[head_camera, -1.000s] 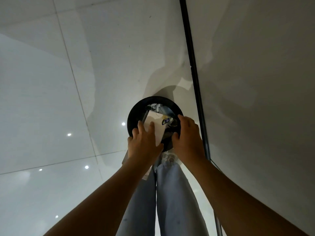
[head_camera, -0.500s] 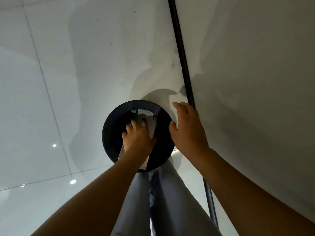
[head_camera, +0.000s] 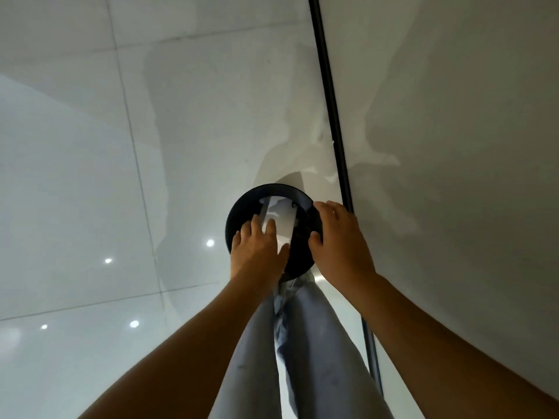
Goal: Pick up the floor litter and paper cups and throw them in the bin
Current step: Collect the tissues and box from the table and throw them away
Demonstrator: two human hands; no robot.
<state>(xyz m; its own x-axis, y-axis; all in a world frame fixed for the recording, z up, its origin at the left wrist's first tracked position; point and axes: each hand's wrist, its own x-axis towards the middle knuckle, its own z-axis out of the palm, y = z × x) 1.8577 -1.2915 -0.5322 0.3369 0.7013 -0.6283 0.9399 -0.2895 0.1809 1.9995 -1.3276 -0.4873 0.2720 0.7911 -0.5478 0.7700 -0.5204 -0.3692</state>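
Round black plastic bin (head_camera: pixel 242 207) just right of frame centre, beside the black strip (head_camera: pixel 329 95) at the wall's foot. Left hand (head_camera: pixel 257 252) over the bin's mouth, fingers slightly spread, pressing flat white paper litter (head_camera: pixel 281 222) inside. Right hand (head_camera: pixel 341 243) resting on the right rim, fingers together, thumb apart. Pale blue jeans (head_camera: pixel 302 343) below, glossy white tiled floor (head_camera: pixel 90 176) at left.

An indoor room or corridor with a plain, finished look, perhaps an office or public building (nothing settles which). Large glossy pale floor tiles (head_camera: pixel 75 176) mirror small round ceiling lights, a dark strip (head_camera: pixel 328 86) runs along the foot of a bare off-white wall (head_camera: pixel 469 116), and a round black bin (head_camera: pixel 239 216) stands beside it.
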